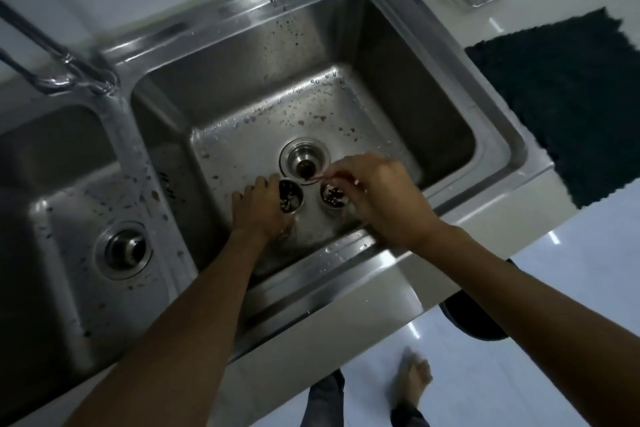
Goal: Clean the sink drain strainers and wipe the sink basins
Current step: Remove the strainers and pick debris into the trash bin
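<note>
Altogether two strainers [291,196], two basins [381,87], two hands [263,208].

Both forearms are bare, no sleeves showing; dark trousers [325,399] and a bare foot [414,380] appear at the frame's bottom.
</note>
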The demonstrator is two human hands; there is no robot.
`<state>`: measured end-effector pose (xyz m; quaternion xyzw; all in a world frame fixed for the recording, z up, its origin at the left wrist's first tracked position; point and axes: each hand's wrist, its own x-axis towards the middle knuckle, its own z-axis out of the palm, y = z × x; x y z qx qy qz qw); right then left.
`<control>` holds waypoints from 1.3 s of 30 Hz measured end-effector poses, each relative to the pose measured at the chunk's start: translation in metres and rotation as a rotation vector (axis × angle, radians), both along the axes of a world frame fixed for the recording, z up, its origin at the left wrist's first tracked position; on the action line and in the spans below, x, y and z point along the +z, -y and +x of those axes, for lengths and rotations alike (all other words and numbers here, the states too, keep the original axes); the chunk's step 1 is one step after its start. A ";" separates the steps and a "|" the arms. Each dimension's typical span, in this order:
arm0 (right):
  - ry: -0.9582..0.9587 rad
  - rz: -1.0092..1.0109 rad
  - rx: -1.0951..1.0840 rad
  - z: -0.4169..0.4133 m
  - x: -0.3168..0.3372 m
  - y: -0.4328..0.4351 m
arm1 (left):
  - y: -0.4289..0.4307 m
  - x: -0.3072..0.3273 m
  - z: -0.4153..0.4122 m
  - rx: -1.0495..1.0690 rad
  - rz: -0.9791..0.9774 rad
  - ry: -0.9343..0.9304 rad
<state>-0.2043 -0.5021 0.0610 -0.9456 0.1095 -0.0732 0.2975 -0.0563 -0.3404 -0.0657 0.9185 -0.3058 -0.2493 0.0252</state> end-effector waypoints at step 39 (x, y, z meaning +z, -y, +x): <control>0.365 0.236 -1.528 -0.463 -0.286 0.128 | 0.296 -0.184 -0.502 -0.433 -0.621 -0.159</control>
